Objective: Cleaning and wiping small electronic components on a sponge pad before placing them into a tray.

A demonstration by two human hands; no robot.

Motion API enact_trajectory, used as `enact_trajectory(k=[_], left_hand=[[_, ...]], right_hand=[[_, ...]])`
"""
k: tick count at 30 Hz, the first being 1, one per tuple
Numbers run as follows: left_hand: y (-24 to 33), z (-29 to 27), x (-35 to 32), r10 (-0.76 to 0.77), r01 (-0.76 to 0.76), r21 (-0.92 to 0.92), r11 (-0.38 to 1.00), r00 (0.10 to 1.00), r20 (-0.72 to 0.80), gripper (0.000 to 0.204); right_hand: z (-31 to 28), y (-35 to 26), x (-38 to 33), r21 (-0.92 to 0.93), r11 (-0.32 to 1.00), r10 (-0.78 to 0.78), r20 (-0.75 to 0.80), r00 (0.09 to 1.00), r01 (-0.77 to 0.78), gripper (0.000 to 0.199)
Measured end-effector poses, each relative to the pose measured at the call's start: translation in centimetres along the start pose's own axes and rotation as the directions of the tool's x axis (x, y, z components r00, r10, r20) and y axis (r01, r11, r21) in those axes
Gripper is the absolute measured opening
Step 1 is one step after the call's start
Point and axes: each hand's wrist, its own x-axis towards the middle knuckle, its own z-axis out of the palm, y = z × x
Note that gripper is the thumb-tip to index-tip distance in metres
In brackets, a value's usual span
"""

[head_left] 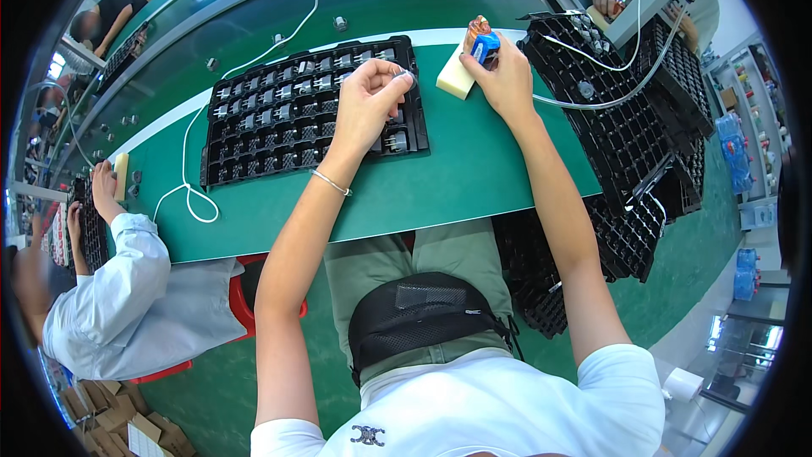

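Black tray (403,47), metal parts (324,83) inside (mostly upper rows)

Green table (465,178) with a black compartment tray (313,156), looped white cord (184,165) and pale yellow block (455,80).

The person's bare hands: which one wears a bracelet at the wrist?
The left hand, its wrist ringed by a thin silvery bracelet; the right hand has none.
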Motion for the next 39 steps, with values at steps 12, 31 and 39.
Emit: enact_trajectory(k=[12, 31, 39], left_hand=[[-0.2, 0.0, 0.0, 0.004, -0.004, -0.004, 1.0, 1.0, 0.002, 0.018], [0.0, 0.0, 0.0, 0.006, -0.006, -0.026, 1.0, 1.0, -0.008, 0.017], [0.1, 0.0, 0.0, -0.012, 0.012, 0.009, 1.0, 1.0, 0.0, 0.018]], right_hand=[[0.0, 0.0, 0.0, 0.007, 1.0, -0.011, 0.0, 1.0, 0.011, 0.038], [-0.2, -0.9, -0.4, 0.067, 0.996, 0.055, -0.031, 0.998, -0.053, 0.034], [0.2, -0.1, -0.3, 0.043, 0.998, 0.039, -0.04, 0.998, -0.038, 0.035]])
